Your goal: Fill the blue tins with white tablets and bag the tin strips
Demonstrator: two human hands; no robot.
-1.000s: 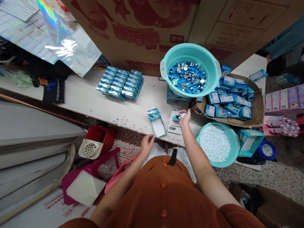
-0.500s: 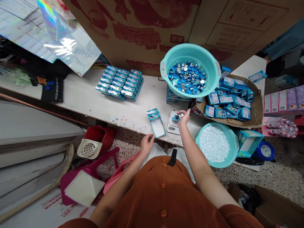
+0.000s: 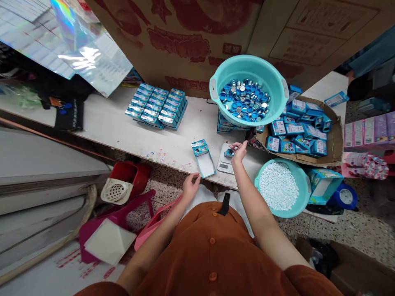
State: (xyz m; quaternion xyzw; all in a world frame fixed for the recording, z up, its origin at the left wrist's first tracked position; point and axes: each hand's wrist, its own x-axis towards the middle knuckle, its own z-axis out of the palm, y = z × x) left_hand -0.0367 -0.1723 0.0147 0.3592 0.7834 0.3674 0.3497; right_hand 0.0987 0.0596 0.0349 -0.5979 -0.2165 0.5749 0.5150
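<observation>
My right hand (image 3: pixel 239 152) is curled over the right side of a white scale (image 3: pixel 225 166), with a few small white pieces in its fingers. Beside its fingertips a small blue box (image 3: pixel 228 153) with a dark round opening rests on the scale. My left hand (image 3: pixel 191 184) is at the table's front edge, fingers loosely bent and apart, holding nothing. Just above it lies an open blue display box (image 3: pixel 205 165) with a white inside. A teal basin of white pieces (image 3: pixel 278 186) is right of my right forearm.
Behind the scale, a teal basin (image 3: pixel 247 100) holds blue and silver caps. Small blue boxes fill a cardboard tray (image 3: pixel 335 150) at the right. Rows of blue boxes (image 3: pixel 157 106) stand at the back left. A large carton (image 3: pixel 197 41) rises behind the table.
Fewer white pieces show in my right hand, which stays over the scale. My left hand has hardly moved. The view has shifted slightly.
</observation>
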